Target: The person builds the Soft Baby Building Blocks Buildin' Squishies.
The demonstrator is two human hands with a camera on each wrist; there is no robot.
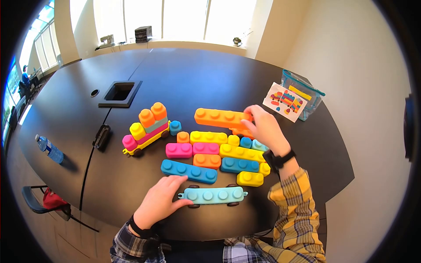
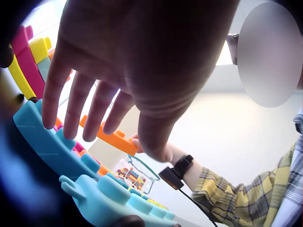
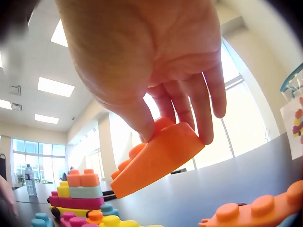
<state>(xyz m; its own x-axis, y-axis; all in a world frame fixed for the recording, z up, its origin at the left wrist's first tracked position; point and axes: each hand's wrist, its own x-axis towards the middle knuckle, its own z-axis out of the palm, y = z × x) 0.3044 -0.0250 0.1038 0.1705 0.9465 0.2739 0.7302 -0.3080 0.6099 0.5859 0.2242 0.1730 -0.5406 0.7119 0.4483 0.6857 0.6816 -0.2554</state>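
Observation:
My right hand (image 1: 266, 127) pinches one end of a long orange building brick (image 1: 219, 117) between thumb and fingers. In the right wrist view this brick (image 3: 158, 161) is tilted and raised over the table. Below it in the head view lies an orange wheeled base (image 1: 240, 132), partly covered by the hand and brick. My left hand (image 1: 160, 199) has its fingers extended, fingertips near a long blue brick (image 1: 188, 172) and thumb at the end of a light blue wheeled base (image 1: 214, 196). In the left wrist view nothing sits between the left fingers.
Yellow, pink, orange and blue bricks (image 1: 208, 138) lie grouped mid-table. Left of them stands a built wagon (image 1: 151, 133) on a yellow base. A picture card (image 1: 285, 103) leans by a clear bag (image 1: 309, 103) at right. A water bottle (image 1: 50, 149) stands far left.

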